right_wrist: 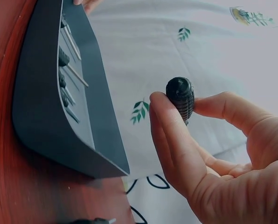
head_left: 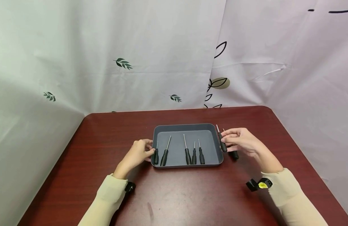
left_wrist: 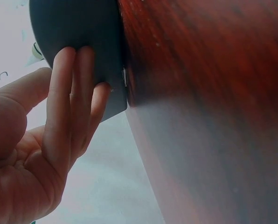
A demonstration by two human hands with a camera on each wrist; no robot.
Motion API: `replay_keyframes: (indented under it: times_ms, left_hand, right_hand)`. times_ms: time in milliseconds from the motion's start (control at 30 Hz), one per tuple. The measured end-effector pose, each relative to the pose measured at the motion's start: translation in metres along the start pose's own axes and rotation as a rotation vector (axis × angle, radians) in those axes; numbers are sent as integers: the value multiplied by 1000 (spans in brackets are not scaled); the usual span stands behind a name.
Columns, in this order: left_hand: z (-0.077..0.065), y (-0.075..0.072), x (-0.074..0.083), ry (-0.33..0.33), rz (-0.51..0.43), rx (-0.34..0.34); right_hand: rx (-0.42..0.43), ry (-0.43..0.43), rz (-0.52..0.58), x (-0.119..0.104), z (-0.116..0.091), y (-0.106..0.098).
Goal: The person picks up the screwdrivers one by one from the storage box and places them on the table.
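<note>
A grey rectangular tray (head_left: 176, 166) holds several screwdrivers with black handles, among them a longer screwdriver (head_left: 164, 158) left of its middle. My left hand (head_left: 138, 153) grips the tray's left wall. In the left wrist view its fingers (left_wrist: 59, 107) lie flat along the outer side, while the thumb goes over the rim. My right hand (head_left: 242, 142) pinches a black-handled screwdriver (right_wrist: 181, 93) between thumb and fingers, just beyond the tray's right wall. The held screwdriver's shaft points away from me. Partly hidden beneath that hand, another screwdriver (head_left: 234, 154) lies on the table.
The tray stands on a dark red wooden table (head_left: 176, 194), toward its far edge. White curtains (head_left: 162, 56) with leaf prints hang behind and at both sides. Dark straps with small devices (head_left: 263, 183) sit at both wrists.
</note>
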State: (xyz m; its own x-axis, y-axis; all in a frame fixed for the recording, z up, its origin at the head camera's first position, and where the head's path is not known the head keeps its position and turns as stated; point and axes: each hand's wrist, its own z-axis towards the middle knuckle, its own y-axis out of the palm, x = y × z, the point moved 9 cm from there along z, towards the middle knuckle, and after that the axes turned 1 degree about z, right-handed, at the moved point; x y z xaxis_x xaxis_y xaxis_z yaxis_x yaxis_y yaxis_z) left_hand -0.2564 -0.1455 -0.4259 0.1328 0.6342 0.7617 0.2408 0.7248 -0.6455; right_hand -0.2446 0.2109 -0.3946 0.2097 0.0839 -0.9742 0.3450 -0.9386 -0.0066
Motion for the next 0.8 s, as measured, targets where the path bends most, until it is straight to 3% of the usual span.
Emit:
replay_keyframes:
  times_ms: [300, 800]
  left_hand:
    - [1, 0, -1, -3, -14, -3]
    - [1, 0, 0, -11, 1, 0]
  right_hand:
    - [-13, -19, 68, -4, -7, -19]
    - [8, -23, 34, 3, -17, -55]
